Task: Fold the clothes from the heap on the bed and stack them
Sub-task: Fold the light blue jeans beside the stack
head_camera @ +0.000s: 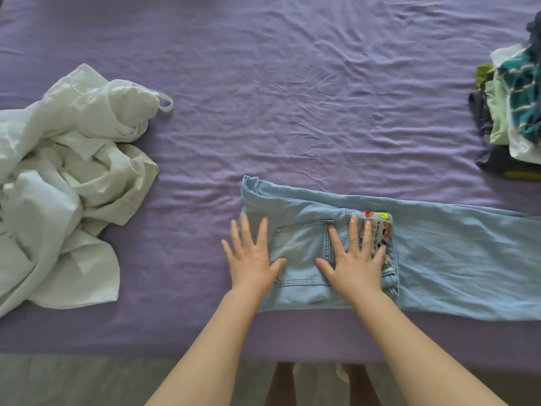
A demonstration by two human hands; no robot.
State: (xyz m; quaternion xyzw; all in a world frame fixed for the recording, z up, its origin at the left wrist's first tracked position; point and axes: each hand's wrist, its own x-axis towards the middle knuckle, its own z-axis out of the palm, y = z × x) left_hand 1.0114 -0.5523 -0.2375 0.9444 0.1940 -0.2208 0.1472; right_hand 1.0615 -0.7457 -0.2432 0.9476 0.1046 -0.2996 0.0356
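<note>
Flat, both spread: left hand (251,259), right hand (352,259) press light-blue jeans (456,259), pocket up.

I see the jeans (439,259) run off the right edge, legs cut short. The stack of clothes (509,112) and the white heap (58,186) are clipped by the frame too.

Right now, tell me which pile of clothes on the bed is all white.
The crumpled white heap at the bed's left edge; the pile at the right edge mixes teal, green and dark pieces.
</note>
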